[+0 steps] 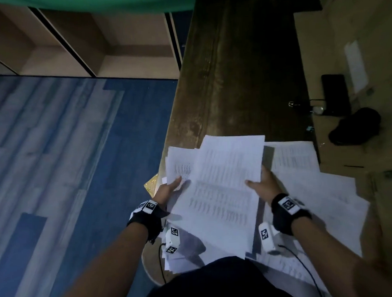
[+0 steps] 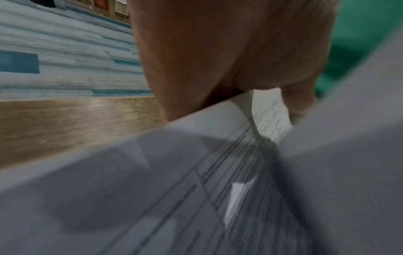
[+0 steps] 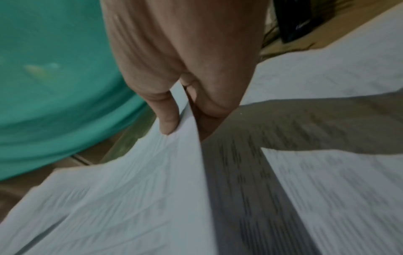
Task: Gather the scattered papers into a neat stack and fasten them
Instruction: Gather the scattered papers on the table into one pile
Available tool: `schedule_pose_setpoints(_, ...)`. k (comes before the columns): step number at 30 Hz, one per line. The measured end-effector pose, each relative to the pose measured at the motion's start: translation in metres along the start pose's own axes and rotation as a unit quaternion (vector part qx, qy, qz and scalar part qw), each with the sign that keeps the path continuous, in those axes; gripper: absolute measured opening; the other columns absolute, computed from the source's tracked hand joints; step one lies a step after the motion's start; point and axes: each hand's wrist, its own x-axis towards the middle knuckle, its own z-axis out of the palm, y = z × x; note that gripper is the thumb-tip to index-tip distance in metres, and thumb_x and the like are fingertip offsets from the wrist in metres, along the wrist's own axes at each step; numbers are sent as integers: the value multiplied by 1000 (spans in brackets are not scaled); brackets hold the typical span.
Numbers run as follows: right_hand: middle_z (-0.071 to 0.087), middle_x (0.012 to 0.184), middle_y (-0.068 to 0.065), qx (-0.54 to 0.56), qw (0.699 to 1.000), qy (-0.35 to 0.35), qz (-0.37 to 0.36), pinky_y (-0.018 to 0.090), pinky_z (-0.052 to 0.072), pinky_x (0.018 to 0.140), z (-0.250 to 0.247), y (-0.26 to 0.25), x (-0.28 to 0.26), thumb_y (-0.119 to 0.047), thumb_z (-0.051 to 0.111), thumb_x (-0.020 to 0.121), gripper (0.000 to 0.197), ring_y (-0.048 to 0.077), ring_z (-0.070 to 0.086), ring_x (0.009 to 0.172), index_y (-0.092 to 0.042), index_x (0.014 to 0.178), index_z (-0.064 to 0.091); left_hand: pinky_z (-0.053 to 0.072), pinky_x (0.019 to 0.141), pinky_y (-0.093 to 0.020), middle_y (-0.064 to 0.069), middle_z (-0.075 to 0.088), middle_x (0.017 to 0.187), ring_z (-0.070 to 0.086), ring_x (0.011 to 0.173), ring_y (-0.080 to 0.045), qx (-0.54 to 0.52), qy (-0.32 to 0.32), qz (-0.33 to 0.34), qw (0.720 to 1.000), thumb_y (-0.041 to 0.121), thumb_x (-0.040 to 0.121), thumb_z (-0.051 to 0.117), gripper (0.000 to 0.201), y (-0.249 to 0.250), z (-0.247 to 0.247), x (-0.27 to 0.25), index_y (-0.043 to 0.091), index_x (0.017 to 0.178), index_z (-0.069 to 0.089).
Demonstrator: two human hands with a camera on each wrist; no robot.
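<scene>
We're in the gathering stage, by my reading, and nowhere near fastening. Both hands are up over the near end of the counter (image 1: 221,79) with a loose bundle of papers (image 1: 217,192) held between them. The left hand (image 1: 167,188) pinches the bundle's left edge, thumb on top and fingers hidden underneath; the left wrist view is blurred but shows the thumb (image 2: 301,101) pressed onto a printed sheet. The right hand (image 1: 264,185) grips the right edge, and the right wrist view shows it clearly: thumb (image 3: 167,112) on the top face, the other fingers curled below, the sheet clamped between.

The bundle is anything but neat. Sheets fan out beyond the left hand at different angles, corners poking out. More loose sheets (image 1: 318,201) lie flat on the counter just right of the right hand and beneath it, overlapping each other, not yet collected.

Both forearms reach forward, roughly level, wrists straight, hands facing each other across the bundle.

What comes next, I'd say: sweep in the sheets to the right, then stand the lot on edge and tap it square. Past the right hand, well beyond the papers, sits a small metal clip (image 1: 293,104) that looks like the fastener, though it's too small to be sure.
</scene>
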Motion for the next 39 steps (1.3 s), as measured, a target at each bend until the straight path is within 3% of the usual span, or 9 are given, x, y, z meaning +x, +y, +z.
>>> schedule_pose_setpoints(2,54,142,9,-85,996,-26,-2,24,36,95,16,2,-8,-8,62,92,56,27,53,128,-12,144,41,56,54,-20,-3,77,71,75,69,-15,62,-1,4,998,23,93,63,22,0,3,0,4,104,66)
schedule_pose_setpoints(7,60,134,-3,-245,965,-86,-33,30,48,96,36,4,-18,-37,65,89,53,20,60,118,-27,136,44,59,69,-41,-8,76,80,71,76,-31,269,25,38,962,19,67,82,26,-4,-6,10,10,89,72)
schedule_pose_setpoints(11,67,116,8,-155,987,-11,-33,1,41,65,-3,10,-6,-13,67,89,41,18,62,98,-13,128,53,52,61,-36,-13,70,70,63,61,-27,323,91,53,940,18,63,71,20,-2,-14,16,0,72,67)
schedule_pose_setpoints(16,43,143,11,-328,937,95,-72,43,36,109,-91,45,19,-29,90,62,79,32,41,133,-15,131,53,53,65,-33,-14,65,77,62,67,-27,266,109,31,957,7,73,75,17,-3,-24,15,0,82,63)
schedule_pose_setpoints(20,18,157,0,-508,859,-5,-59,49,32,114,-135,65,25,-46,94,44,124,26,22,143,-30,148,30,52,61,-33,-14,64,69,60,64,-27,270,119,41,955,0,83,67,10,-9,-23,12,-2,75,63)
schedule_pose_setpoints(25,32,147,6,-563,826,9,-38,45,32,111,-138,63,24,-53,91,45,129,28,31,136,-26,151,22,55,74,-40,-16,67,81,63,74,-28,277,124,40,952,0,82,71,9,-10,-28,18,-2,87,64)
schedule_pose_setpoints(31,51,133,-1,-615,789,16,12,45,43,101,-141,47,27,-49,86,54,93,23,51,121,-30,135,44,48,56,-22,-12,63,72,60,63,-24,303,136,62,941,1,84,70,11,-8,-18,13,-3,84,59)
schedule_pose_setpoints(34,59,127,4,-579,814,-9,36,39,51,93,-146,40,22,-34,78,72,59,26,57,113,-25,127,56,48,55,-24,-12,65,64,60,56,-25,316,122,89,937,7,85,70,18,-10,-16,17,0,75,58)
schedule_pose_setpoints(39,52,141,9,-512,859,5,13,39,46,98,-147,17,3,-32,67,89,54,28,54,124,-19,139,50,51,64,-30,-5,65,68,61,60,-20,346,59,139,926,10,88,67,13,-11,11,22,9,79,58)
